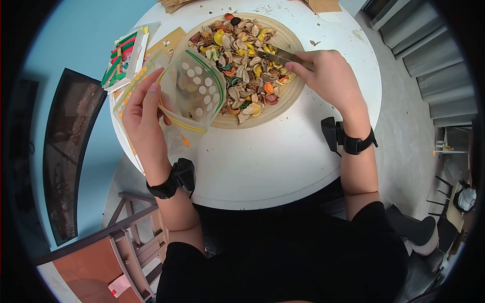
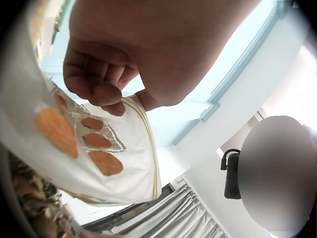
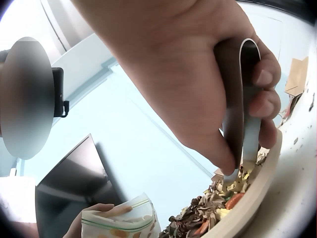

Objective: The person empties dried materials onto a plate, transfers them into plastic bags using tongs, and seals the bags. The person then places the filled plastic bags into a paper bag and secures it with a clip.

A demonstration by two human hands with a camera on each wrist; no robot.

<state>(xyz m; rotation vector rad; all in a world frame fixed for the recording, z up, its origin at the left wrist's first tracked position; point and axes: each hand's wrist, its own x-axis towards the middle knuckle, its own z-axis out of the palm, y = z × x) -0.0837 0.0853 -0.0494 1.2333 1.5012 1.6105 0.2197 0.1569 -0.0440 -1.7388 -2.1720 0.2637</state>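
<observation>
My left hand [image 1: 145, 118] pinches the edge of a zip bag [image 1: 199, 96], its mouth spread apart. White dots show through it in the head view; orange spots mark its side in the left wrist view. With my right hand [image 1: 331, 78] I hold metal tongs [image 1: 298, 59], thumb on one arm and fingers on the other. The bent end of the tongs [image 3: 249, 47] sits in the palm. Their tips reach into a heap of potpourri [image 1: 242, 65], dried petals in beige, yellow, orange and green. The heap lies on a round wooden plate [image 1: 293, 93], and the bag overlaps the plate's left side.
A white box [image 1: 135, 63] with red and green pieces stands at the table's left edge. Brown paper bags [image 1: 323, 5] are at the back. An orange petal [image 1: 186, 141] and small crumbs lie on the white round table [image 1: 262, 166]. A chair [image 1: 134, 247] stands at lower left.
</observation>
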